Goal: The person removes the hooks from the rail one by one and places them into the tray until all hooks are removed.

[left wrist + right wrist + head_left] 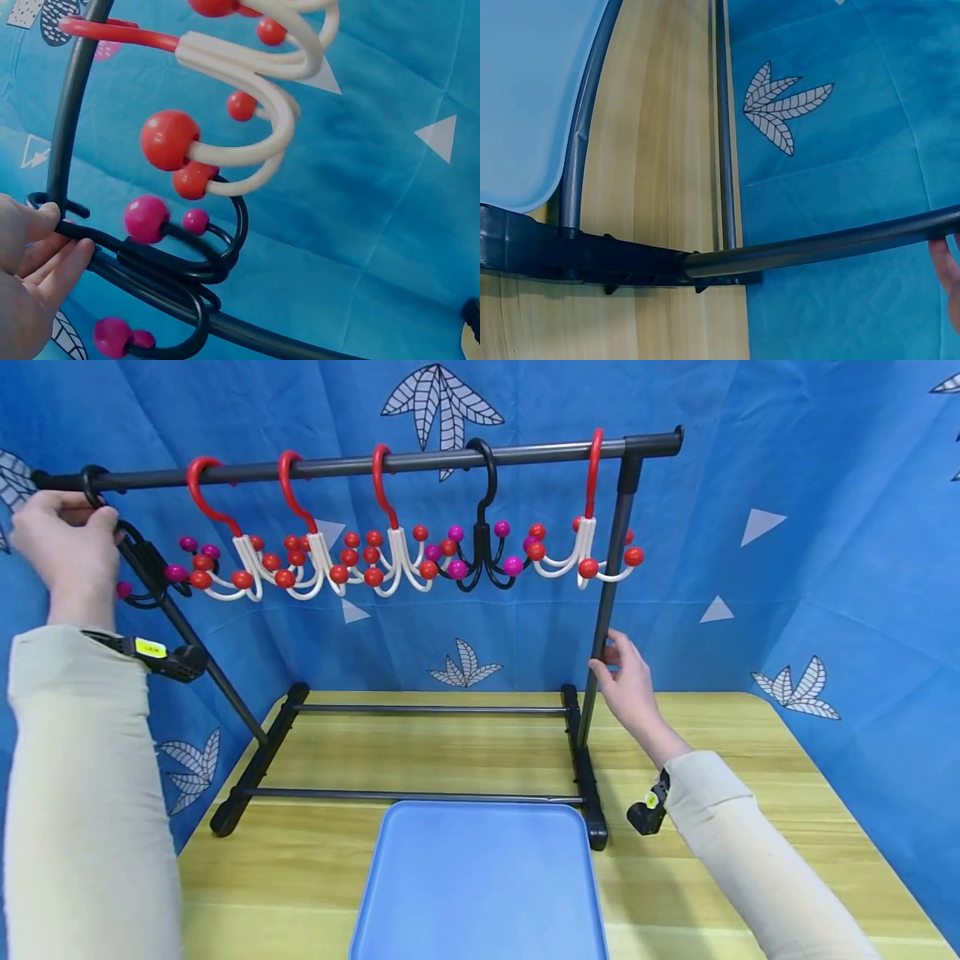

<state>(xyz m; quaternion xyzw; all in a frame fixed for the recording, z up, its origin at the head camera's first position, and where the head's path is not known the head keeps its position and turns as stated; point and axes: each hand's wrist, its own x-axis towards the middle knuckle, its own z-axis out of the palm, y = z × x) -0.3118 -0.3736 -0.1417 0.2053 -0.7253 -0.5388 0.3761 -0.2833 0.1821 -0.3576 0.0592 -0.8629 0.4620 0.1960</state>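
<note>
Black hanger [169, 264] at the left end of the rod [337, 467], pinched in my left fingers [69, 271].
Left wrist view shows the neck passing between thumb and fingertips, contact my own hand largely hides in the head view; only the head view takes in the whole rack [412, 795] and five other hangers [397, 550]. Right wrist view catches my right fingers [943, 264] only at its edge, on the right upright [817, 246]; the head view shows them and the thumb curled about it. The black hanger's hook is over the rod, its body below and to the right of my left fingers, alongside the left upright [217, 673]. Glossy black, slightly tilted; four upcurved arms, each tipped with a magenta ball.
</note>
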